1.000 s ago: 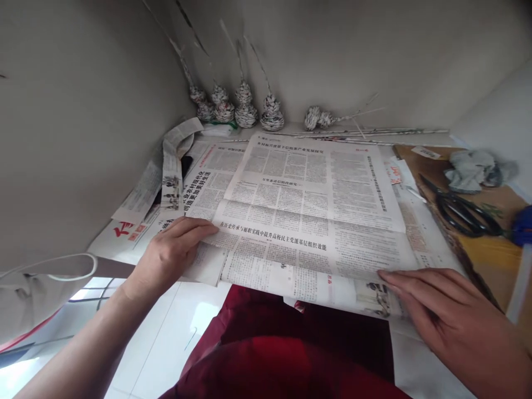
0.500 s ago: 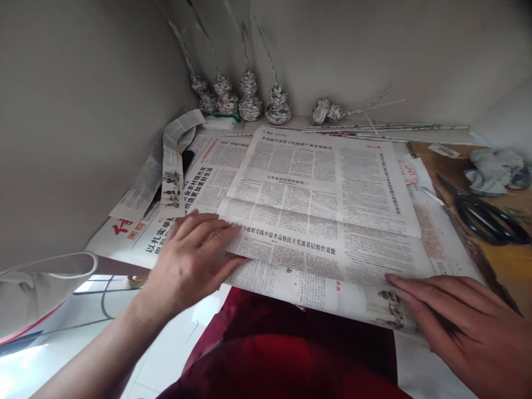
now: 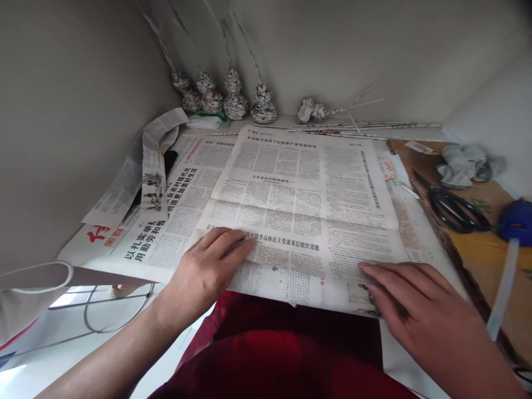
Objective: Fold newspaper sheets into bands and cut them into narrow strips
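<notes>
A sheet of newspaper (image 3: 282, 188) lies on the worktop with creases running across it. Its near edge, by my lap, is turned over in a strip that shows print and part of a picture. My left hand (image 3: 210, 263) rests on the near left part of the sheet, fingers stretched out and thumb pointing right. On the near right corner lies my right hand (image 3: 419, 296), its fingers extended over the paper and its thumb close to the edge. More newspaper (image 3: 143, 244) with large headlines spreads out underneath, to the left.
Several woven paper gourds (image 3: 235, 105) stand along the back wall; another gourd (image 3: 306, 111) lies on its side. Thin paper rods (image 3: 374, 127) lie behind the sheet. To the right are black scissors (image 3: 455, 210), a grey-white cloth (image 3: 461, 166) and a blue glue gun (image 3: 515, 221). Cut newspaper strips (image 3: 153, 166) curl at left.
The view has shifted to the right, bringing the blue glue gun into sight. My left hand has slid a little right along the sheet. My right hand stays at the near right corner.
</notes>
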`<state>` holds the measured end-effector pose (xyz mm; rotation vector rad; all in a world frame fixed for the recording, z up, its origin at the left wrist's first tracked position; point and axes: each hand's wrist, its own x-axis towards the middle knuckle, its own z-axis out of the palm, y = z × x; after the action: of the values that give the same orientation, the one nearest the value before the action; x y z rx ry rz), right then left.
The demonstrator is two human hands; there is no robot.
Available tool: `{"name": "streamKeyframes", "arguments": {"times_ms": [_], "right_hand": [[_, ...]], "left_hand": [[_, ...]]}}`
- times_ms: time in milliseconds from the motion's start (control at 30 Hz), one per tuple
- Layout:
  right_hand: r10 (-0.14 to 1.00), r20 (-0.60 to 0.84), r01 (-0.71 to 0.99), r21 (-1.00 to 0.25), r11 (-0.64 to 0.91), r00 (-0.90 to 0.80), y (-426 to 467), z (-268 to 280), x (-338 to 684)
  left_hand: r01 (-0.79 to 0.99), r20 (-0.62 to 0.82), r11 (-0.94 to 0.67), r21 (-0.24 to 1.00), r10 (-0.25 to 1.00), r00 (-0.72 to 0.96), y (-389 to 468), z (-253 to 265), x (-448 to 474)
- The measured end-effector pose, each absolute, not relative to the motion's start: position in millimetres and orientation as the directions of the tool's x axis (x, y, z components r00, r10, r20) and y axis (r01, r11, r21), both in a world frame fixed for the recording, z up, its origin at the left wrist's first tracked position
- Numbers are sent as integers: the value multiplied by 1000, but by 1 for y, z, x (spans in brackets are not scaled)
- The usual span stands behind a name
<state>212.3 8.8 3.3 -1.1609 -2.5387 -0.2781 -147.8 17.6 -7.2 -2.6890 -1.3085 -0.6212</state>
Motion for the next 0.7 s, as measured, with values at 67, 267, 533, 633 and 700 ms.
{"name": "streamKeyframes", "arguments": {"times_ms": [67,267,533,633,700], "right_hand": [[729,362,779,-11,627,-582,10,1,203],[771,325,779,-138,612,-548,17,4,199],[895,217,858,-266,439,-390,26,13,230],[944,151,904,-279,324,-292,30,16,233],[961,115,922,-274,274,-251,33,19,232]], "left_hand": [[779,386,-617,112,749,538,17,-8,-146],[804,420,-576,147,772,476,20,-11,-151],[840,399,-429,333,871,286,41,-1,-175],[838,271,-260,480,952,140,47,3,-181],[847,178,-91,523,984,-4,50,4,-183]]}}
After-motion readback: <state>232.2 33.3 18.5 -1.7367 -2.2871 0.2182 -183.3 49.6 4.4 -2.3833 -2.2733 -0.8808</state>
